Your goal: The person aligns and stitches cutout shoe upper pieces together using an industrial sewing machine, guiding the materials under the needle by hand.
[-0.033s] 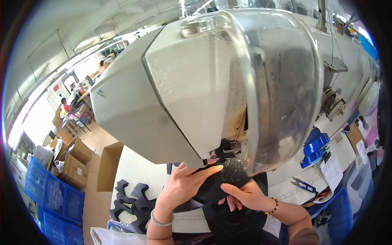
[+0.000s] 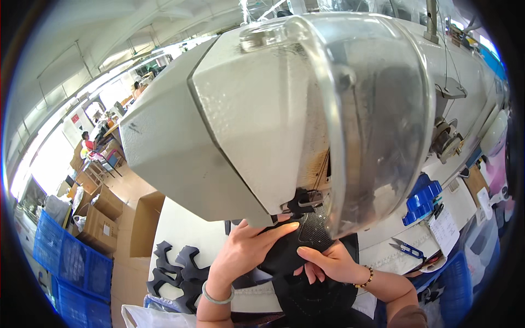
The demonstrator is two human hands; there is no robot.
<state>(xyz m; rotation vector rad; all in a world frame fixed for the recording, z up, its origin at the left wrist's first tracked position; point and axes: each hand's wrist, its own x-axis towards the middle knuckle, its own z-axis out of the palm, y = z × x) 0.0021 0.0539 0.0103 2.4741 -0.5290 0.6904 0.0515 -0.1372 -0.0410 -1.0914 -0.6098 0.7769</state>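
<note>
A black piece with a dotted mesh panel [image 2: 316, 232] lies under the needle area of a big pale sewing machine [image 2: 246, 120]. My left hand [image 2: 243, 246] rests on its left side, thumb stretched toward the presser foot [image 2: 305, 202]; the machine head partly covers the other fingers. At the piece's near right edge, my right hand [image 2: 333, 261] grips it, thumb on top and fingers curled beneath. More black material [image 2: 317, 300] with stitch lines hangs toward me below the hands. The needle tip cannot be made out.
A clear curved guard [image 2: 377, 120] bulges over the right hand's side. Black cut pieces [image 2: 188, 265] lie left on the white table. To the right are thread snips [image 2: 407, 249], a blue container [image 2: 421, 199] and a written sheet [image 2: 444, 232]. Blue crates [image 2: 71, 251] and cartons [image 2: 98, 227] stand far left.
</note>
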